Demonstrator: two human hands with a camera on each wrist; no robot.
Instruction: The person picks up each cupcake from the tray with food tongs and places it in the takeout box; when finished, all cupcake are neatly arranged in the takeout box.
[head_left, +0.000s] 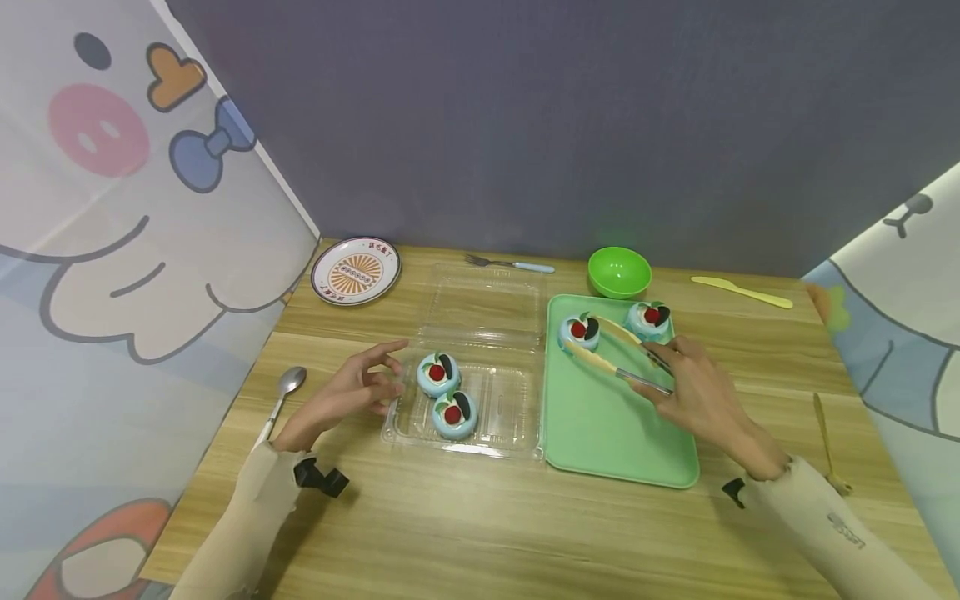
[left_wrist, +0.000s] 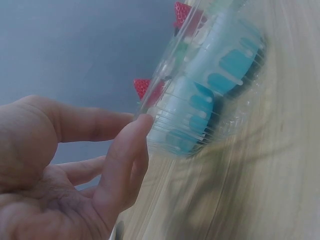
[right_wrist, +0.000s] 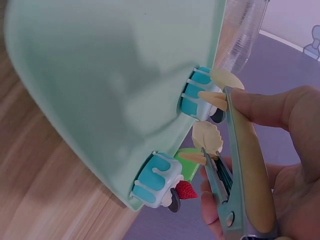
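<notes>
Pale wood grain covers the desk (head_left: 450, 525) between my cream sleeves (head_left: 832, 525). A tan long-handled utensil (head_left: 827, 439) lies out to my right; a metal spoon (head_left: 279, 404) lies beside my left forearm. My left grip (head_left: 356, 392) is unclenched, fingers loosely bent at the left edge of a clear plastic container (head_left: 510, 400); whether they touch its rim I cannot tell. Inside, toward that left side, sit a front cake (head_left: 454, 415) and a back cake (head_left: 437, 373), both blue with red berries. My right grip (head_left: 693, 387) holds metal tongs (head_left: 642, 381) over the green tray (head_left: 615, 425), their cream tips parted around the tray's far-left cake (head_left: 579, 330); contact I cannot judge. Another cake (head_left: 651, 317) stands in the far-right corner. Farther off come the container's lid (head_left: 487, 304), a bright green bowl (head_left: 618, 271), a yellow knife (head_left: 742, 291), a patterned plate (head_left: 356, 271) and a blue-handled fork (head_left: 525, 266), before a dark wall (head_left: 525, 125).
</notes>
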